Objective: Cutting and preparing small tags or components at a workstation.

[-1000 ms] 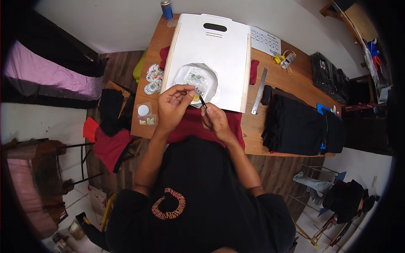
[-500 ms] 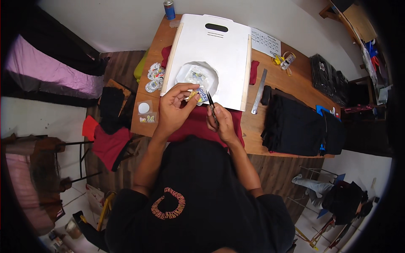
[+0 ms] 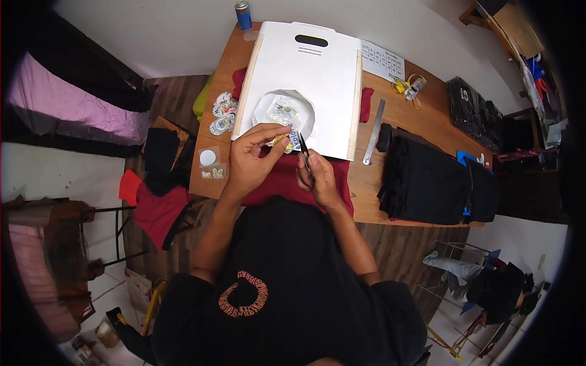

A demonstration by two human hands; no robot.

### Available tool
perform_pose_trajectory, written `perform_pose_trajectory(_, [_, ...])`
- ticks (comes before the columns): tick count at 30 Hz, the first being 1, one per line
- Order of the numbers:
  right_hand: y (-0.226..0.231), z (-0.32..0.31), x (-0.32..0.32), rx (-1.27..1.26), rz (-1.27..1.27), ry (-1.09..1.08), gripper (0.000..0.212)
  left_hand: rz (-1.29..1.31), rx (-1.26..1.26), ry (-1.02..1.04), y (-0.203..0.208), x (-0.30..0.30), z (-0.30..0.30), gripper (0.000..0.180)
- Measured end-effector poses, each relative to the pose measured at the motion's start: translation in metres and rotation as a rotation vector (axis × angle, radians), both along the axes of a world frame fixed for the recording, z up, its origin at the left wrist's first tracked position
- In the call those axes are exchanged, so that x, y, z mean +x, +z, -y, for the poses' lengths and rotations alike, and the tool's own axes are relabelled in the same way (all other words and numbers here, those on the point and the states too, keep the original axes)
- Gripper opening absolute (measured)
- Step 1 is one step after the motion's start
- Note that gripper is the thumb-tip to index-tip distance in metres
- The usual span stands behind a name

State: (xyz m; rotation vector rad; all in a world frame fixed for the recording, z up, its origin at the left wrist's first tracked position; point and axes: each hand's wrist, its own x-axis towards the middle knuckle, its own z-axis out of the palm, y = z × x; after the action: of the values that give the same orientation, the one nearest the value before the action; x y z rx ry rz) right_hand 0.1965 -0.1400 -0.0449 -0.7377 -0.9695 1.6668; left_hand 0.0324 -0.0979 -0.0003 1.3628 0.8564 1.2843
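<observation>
left hand [image 3: 253,150] pinches decal [image 3: 296,145], over board's [image 3: 299,70] near edge | right hand [image 3: 320,177] grips snips [image 3: 307,161] beside it | judgement: we'd trim cleanest holding it taut, taking short bites

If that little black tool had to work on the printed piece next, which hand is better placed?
Probably the right hand: it holds the slim black tool, tip close to the printed piece. The left hand is occupied, pinching that piece.

Your view: bright middle, black rim
The white board [image 3: 329,79] looked palest, the pink cover [image 3: 79,107] shone, straight edges bowed.
</observation>
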Motion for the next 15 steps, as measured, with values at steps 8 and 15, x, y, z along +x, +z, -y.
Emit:
perform_pose_trajectory(8, [-0.0018, -0.0017, -0.0015, -0.008, 0.020, 0.000, 0.037, 0.000, -0.012, -0.009, -0.0021, -0.0013, -0.0004, 0.026])
perform_pose_trajectory(15, [-0.0037, -0.0016, -0.0013, -0.005, -0.012, -0.008, 0.035, -0.011, -0.014, -0.013, -0.0008, -0.0005, 0.0001, 0.027])
